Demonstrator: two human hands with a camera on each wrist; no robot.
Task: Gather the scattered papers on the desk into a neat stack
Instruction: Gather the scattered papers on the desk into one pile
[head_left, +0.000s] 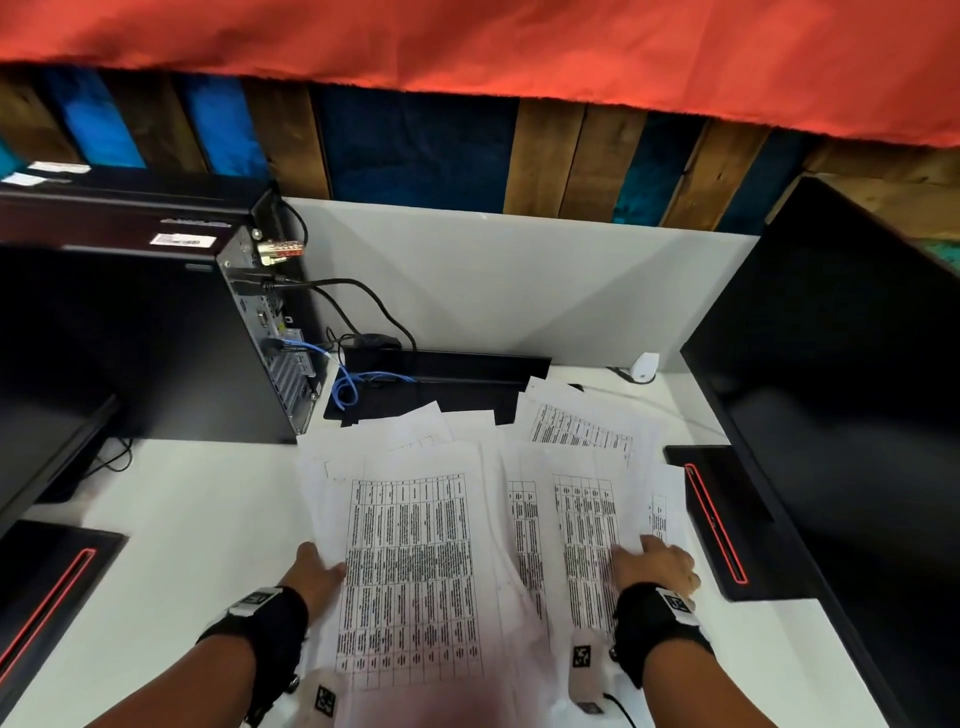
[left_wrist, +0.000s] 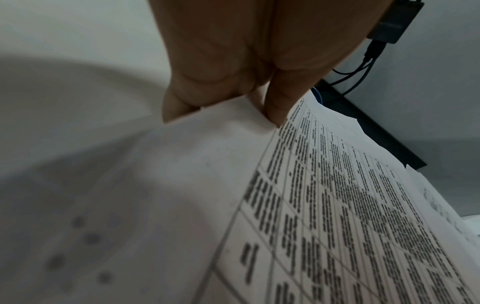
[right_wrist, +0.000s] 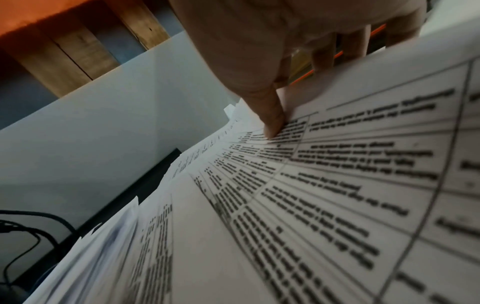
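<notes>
Several printed sheets with tables lie fanned out on the white desk. My left hand pinches the left edge of the nearest left sheets; in the left wrist view the thumb of this left hand lies on top of these sheets and the fingers go under them. My right hand holds the right-hand sheets at their right edge. In the right wrist view the right hand has its thumb pressed on the print and its fingers past the edge. More sheets lie behind.
A black computer tower with cables and a blue network cable stands at the left. A black cable tray lies behind the papers. Dark monitors and their bases flank the desk. A white partition closes the back.
</notes>
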